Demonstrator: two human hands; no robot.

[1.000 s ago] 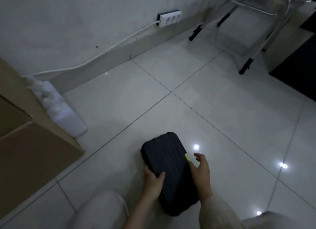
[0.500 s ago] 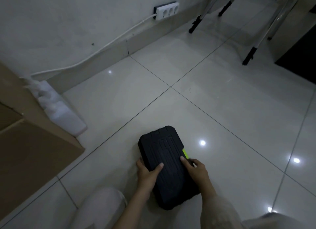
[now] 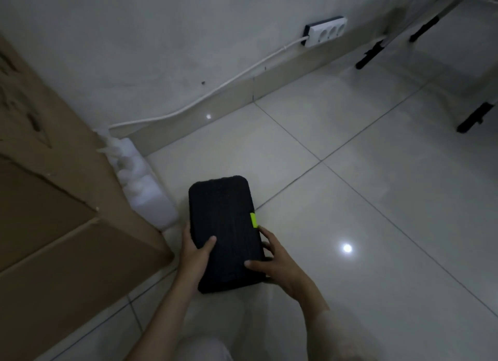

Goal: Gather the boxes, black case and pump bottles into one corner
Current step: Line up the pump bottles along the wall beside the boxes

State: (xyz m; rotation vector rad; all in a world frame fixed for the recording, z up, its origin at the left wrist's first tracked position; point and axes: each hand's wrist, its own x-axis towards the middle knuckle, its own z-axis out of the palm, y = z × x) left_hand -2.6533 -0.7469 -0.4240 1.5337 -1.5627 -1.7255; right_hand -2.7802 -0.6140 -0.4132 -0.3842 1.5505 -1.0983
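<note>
Case (image 3: pixel 225 226) now sits closer to the box (image 3: pixel 67 226) and bottles (image 3: pixel 147 193) (nearly in the corner); left hand (image 3: pixel 195 249) and right hand (image 3: pixel 275 261) both grasp it.

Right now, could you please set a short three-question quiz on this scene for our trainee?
1. True or false: both hands grip the black case.
2. Which things stand between the cardboard box and the wall? A) white pump bottles B) a chair C) a power strip
3. Fill in: the green tab sits on the case's ____ edge, as the person sees it.

Key:
1. True: the left hand and the right hand hold its near end.
2. A: the white pump bottles.
3. right
</note>
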